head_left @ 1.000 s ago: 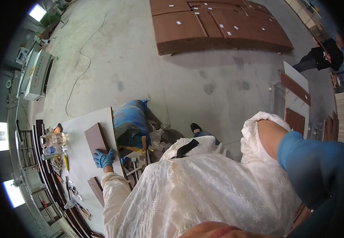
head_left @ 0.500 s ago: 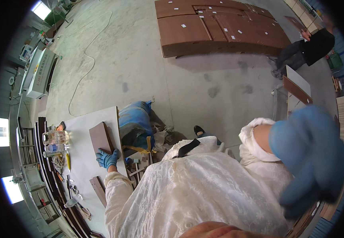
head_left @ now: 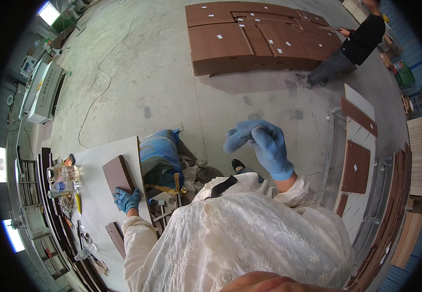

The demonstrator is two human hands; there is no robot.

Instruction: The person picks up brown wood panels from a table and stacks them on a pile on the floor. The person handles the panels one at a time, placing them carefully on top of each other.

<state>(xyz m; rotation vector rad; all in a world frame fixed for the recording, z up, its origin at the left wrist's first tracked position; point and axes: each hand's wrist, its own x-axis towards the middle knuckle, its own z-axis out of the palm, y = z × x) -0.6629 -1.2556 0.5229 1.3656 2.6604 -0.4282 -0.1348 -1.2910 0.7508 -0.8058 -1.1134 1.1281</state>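
My left hand (head_left: 126, 199), in a blue glove, is at the near end of a thick brown board (head_left: 118, 174) lying on a white-topped table (head_left: 94, 170). Its fingers and thumb straddle that end, gripping it. Whether this is one board or several stacked cannot be made out. My right hand (head_left: 264, 146), also gloved in blue, is raised over the floor in front of me, apart from the table. Its fingers are curled together, and anything inside them is hidden. A narrower brown strip (head_left: 116, 238) lies on the table beside my left forearm.
Jars (head_left: 64, 173), a yellow-handled tool (head_left: 78, 203) and a plastic bottle (head_left: 85, 251) lie along the table's left. Beyond its right edge sits a blue sack (head_left: 159, 153). Brown panels (head_left: 220, 44) are stacked ahead, a person (head_left: 362, 39) beside them. A rack at right holds a brown panel (head_left: 356, 167).
My right hand has swung from the far right inward to the front of me. My left hand stays on the board. The person by the stack has moved left and leans toward it.
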